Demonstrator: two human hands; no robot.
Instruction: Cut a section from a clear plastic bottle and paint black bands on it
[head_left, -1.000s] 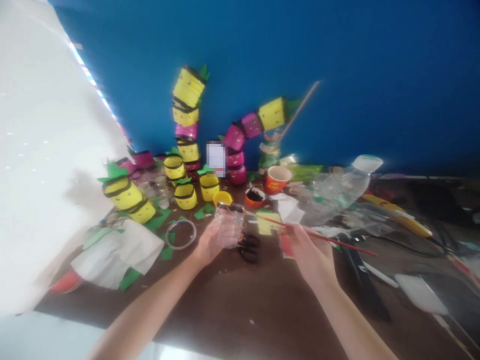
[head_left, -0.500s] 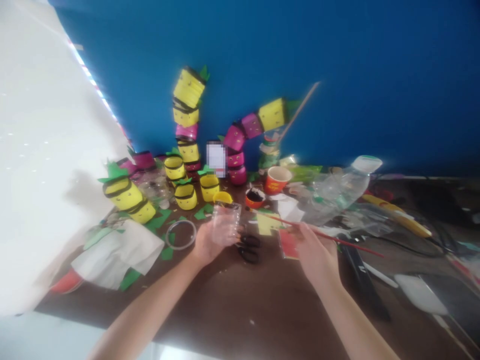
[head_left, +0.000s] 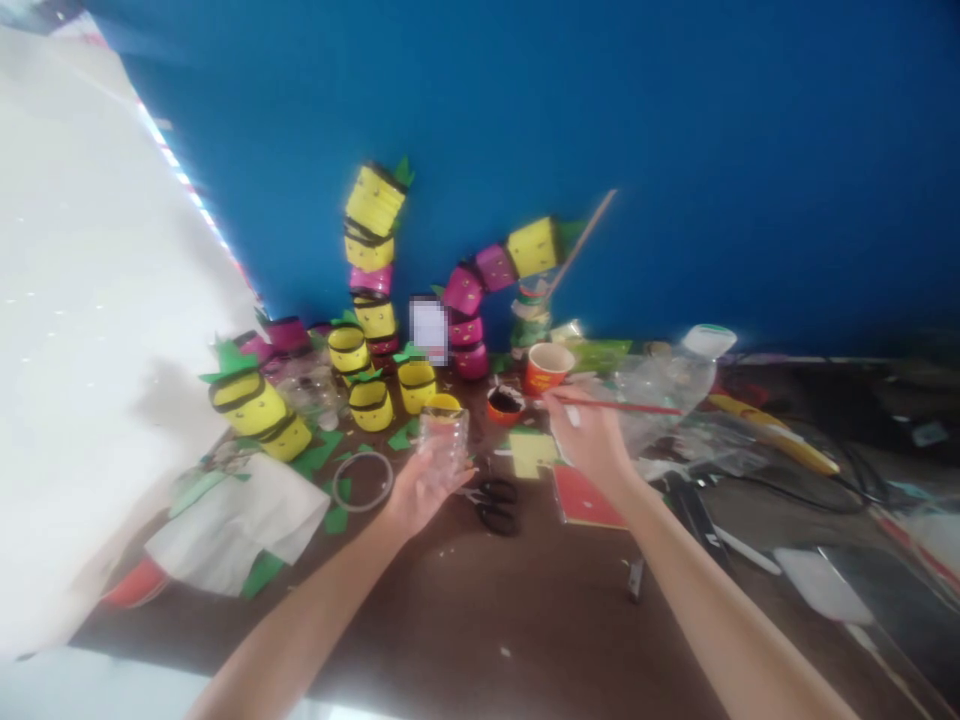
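Clear plastic container in left hand; thin red stick in right.
Left hand [head_left: 421,492]: fingers part-curled, supporting the clear plastic container [head_left: 444,438] above the table [head_left: 450,610], beside the black scissors [head_left: 496,505]. Right hand [head_left: 592,440]: fingertips pinching the thin red stick [head_left: 637,406], its far end near the small cup of dark matter [head_left: 505,404]; contact cannot be determined. Yellow lettering on the red cup [head_left: 549,370] is too blurred to read.

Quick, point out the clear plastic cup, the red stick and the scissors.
Clear plastic cup [head_left: 448,438], head view: its side wall.
Red stick [head_left: 626,406], head view: middle of its shaft.
Scissors [head_left: 489,501], head view: black handles.
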